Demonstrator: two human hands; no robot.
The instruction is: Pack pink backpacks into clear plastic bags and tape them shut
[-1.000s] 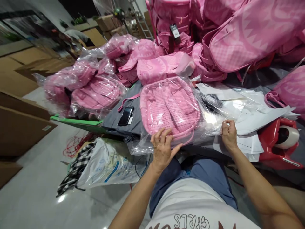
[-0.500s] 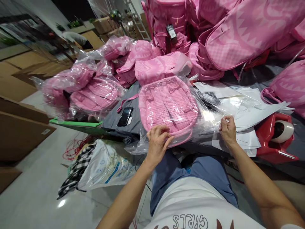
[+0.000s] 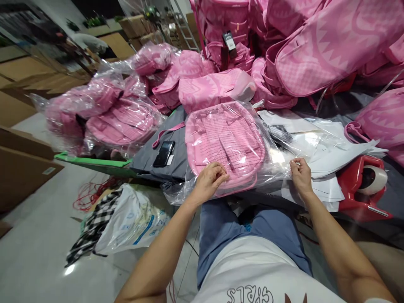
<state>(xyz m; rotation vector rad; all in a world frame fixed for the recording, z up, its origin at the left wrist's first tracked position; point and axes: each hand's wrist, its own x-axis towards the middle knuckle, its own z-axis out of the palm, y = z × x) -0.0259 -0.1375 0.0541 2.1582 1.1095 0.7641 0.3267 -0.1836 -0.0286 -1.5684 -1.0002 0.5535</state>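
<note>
A pink backpack (image 3: 227,143) lies flat in front of me inside a clear plastic bag (image 3: 273,170). My left hand (image 3: 211,179) rests over the backpack's near edge, its fingers curled toward the thumb on the film. On the right, my right hand (image 3: 300,172) pinches the bag's loose end, off the backpack. A black phone (image 3: 163,153) and a pink strap (image 3: 167,134) lie to the left of the backpack.
A red tape dispenser (image 3: 360,185) and white papers (image 3: 337,147) lie at right. Pink backpacks (image 3: 334,50) are heaped behind, with bagged ones (image 3: 123,122) at left. A white sack (image 3: 132,216) sits on the floor. Another person (image 3: 90,44) bends in the background.
My left hand's fingers have drawn in closer to the thumb. My right hand keeps its pinch on the bag's end, slightly lower. The view has shifted a little.
</note>
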